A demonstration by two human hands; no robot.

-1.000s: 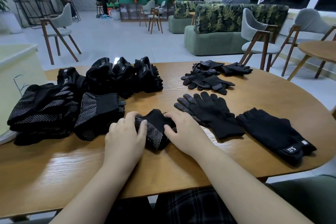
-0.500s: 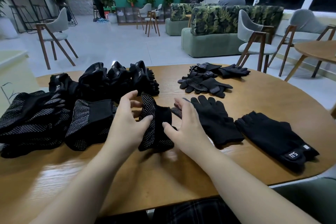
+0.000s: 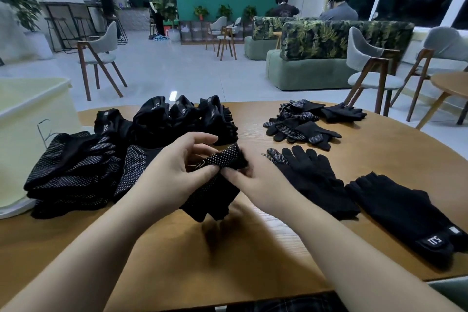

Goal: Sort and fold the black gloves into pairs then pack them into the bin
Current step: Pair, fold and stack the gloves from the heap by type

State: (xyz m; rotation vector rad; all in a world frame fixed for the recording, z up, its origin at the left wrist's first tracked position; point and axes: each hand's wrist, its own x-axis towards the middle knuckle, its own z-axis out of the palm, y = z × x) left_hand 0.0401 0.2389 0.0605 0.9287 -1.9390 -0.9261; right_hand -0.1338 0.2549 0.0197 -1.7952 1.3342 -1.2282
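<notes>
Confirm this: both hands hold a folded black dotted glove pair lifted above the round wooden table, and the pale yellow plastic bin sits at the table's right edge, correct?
Not quite. The head view shows the pale yellow plastic bin at the round wooden table's left edge, not the right. The left hand and right hand do hold the folded black dotted glove pair lifted above it.

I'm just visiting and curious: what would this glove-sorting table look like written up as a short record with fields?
Setting: round wooden table in a lounge
In hand: folded glove pair, raised off the table
Left hand: grips the pair
Right hand: pinches the pair
Folded piles: on the table's left side
Flat gloves: to the right, not yet folded
Loose heap: far right of the table
Bin: pale yellow, at the left edge; its inside is not visible
</notes>
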